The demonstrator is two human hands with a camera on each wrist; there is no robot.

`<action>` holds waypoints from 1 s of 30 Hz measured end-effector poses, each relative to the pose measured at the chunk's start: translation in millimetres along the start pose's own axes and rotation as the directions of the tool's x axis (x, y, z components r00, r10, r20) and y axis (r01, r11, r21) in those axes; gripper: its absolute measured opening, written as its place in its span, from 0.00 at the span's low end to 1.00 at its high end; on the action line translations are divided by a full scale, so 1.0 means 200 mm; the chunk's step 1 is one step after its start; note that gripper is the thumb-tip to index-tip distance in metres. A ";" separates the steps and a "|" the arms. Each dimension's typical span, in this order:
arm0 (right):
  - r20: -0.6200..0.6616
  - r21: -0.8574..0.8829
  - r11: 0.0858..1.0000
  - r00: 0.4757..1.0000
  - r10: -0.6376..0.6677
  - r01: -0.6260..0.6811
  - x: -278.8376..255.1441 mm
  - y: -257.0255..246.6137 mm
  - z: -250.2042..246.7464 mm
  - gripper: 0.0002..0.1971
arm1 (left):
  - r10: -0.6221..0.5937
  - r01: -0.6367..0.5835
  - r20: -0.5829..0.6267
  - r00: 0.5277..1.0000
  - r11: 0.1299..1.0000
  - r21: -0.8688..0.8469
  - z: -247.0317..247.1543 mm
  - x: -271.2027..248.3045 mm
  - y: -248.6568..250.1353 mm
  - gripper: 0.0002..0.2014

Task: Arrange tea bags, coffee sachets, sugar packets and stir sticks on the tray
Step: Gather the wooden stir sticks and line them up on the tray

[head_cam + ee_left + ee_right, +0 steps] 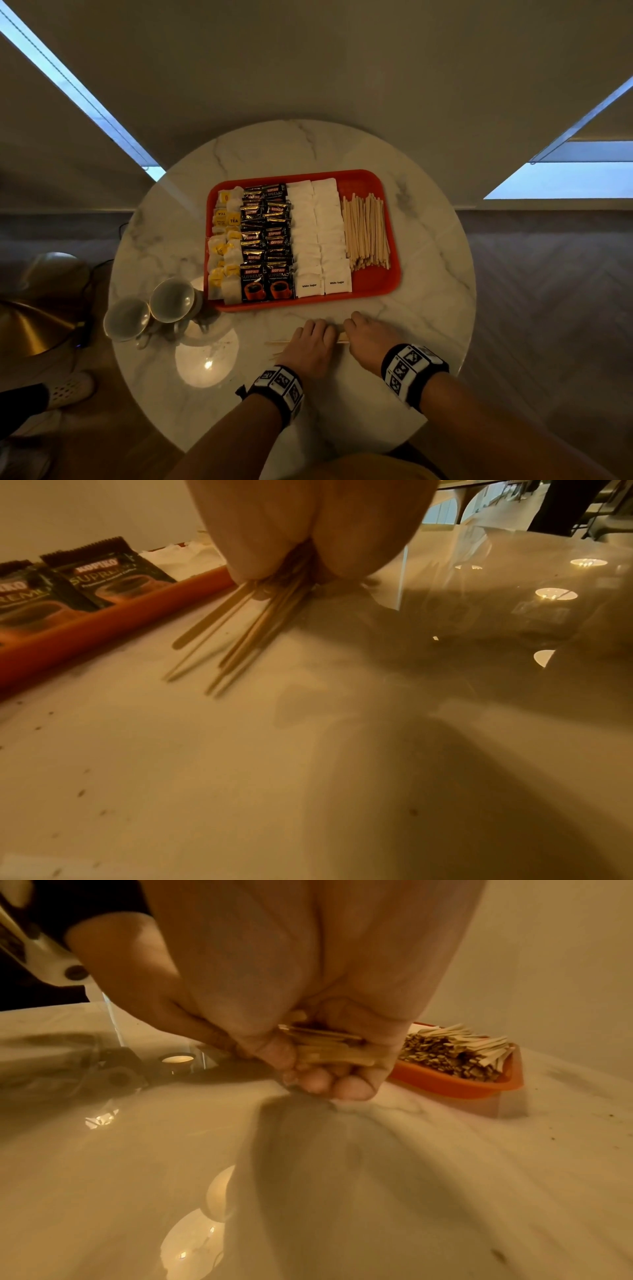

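An orange tray [390, 281] on the round marble table holds rows of tea bags [226, 246], black coffee sachets [267, 240], white sugar packets [318, 236] and a pile of wooden stir sticks [366, 233]. In front of the tray, both hands grip one bundle of loose stir sticks [279, 342] lying on the table. My left hand [313, 337] holds its middle, with stick ends [219, 642] fanning out to the left. My right hand [363, 330] curls round the other end of the bundle [329, 1045].
Two cups [150, 308] lie on their sides at the table's left, next to the tray's near corner. The table edge [469, 308] curves close on the right. A brass lamp shade [30, 325] and a person's shoe [72, 390] are on the floor side, left.
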State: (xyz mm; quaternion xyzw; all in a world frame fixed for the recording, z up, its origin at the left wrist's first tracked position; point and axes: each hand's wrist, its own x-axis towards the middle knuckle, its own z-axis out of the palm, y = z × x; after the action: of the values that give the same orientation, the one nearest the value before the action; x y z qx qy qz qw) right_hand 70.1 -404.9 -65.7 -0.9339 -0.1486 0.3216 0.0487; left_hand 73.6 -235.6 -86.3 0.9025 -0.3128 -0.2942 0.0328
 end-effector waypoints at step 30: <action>-0.391 0.273 0.955 0.893 0.222 -0.118 -0.04 0.19 -0.26 0.06 | -0.355 0.216 -0.141 0.924 0.791 -0.573 -0.25 -0.08 -0.19 0.09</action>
State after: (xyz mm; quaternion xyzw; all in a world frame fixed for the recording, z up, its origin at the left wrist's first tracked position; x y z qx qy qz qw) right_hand 106.7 -443.3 -27.0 -0.9773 -0.0115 0.1332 0.1642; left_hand 111.6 -202.8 -46.6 0.9209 -0.0684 -0.2607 0.2816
